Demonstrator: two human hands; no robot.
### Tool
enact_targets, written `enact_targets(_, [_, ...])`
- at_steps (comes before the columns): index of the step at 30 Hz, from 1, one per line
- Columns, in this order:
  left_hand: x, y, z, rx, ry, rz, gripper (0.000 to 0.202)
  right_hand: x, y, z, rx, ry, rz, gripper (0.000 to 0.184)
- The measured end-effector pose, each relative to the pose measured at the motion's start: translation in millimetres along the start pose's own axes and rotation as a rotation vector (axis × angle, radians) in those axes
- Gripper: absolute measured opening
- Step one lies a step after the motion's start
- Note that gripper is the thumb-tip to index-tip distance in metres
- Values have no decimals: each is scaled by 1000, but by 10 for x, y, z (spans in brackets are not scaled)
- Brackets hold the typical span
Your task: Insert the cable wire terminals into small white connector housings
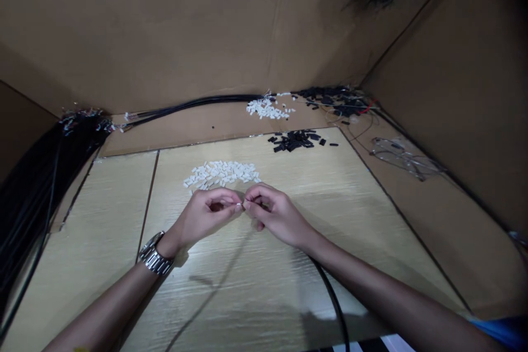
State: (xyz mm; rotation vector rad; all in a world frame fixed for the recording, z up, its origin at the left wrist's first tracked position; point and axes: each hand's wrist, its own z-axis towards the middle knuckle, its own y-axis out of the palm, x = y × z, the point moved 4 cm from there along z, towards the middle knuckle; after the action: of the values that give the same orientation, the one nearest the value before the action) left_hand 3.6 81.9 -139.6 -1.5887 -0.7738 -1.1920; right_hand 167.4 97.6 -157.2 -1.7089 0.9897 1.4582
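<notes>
Above the middle of the table, my left hand (206, 213) and my right hand (279, 214) meet fingertip to fingertip, both closed in a pinch. A tiny white connector piece (239, 205) shows between the left thumb and forefinger. A black cable (332, 290) rises from the table's front edge and passes behind my right wrist toward that hand. The tip pinched by the right fingers is mostly hidden and too small to make out. Just beyond the hands lies a spread of small white connector pieces (223, 173).
Black rectangular pieces (295, 141) lie farther back, with more white pieces (268, 108) and black pieces (338, 100) along the cardboard wall (185, 27). A thick bundle of black cables (41, 187) fills the left side. Loose thin wires (404, 158) lie at the right.
</notes>
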Motion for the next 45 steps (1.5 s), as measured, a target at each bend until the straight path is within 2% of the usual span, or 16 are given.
enact_targets(10, [-88,25,-3,6,-23,16,19,73,-28,22,16,109,72,19])
enact_targets(16, [-64,18,-15,10,22,48,19,95,-24,16,13,122,60,20])
enact_targets(27, [-89,4,-24,11,17,79,18,135,-17,55,22,126,121,27])
enact_targets(31, [-39,-14,-28,27,63,98,17,120,-18,59,13,103,163,29])
enact_targets(37, [35,3,-58,-16,175,154,10,83,-24,69,27,78,211,30])
enact_targets(45, [10,11,-35,11,41,147,16,46,-29,67,37,75,229,29])
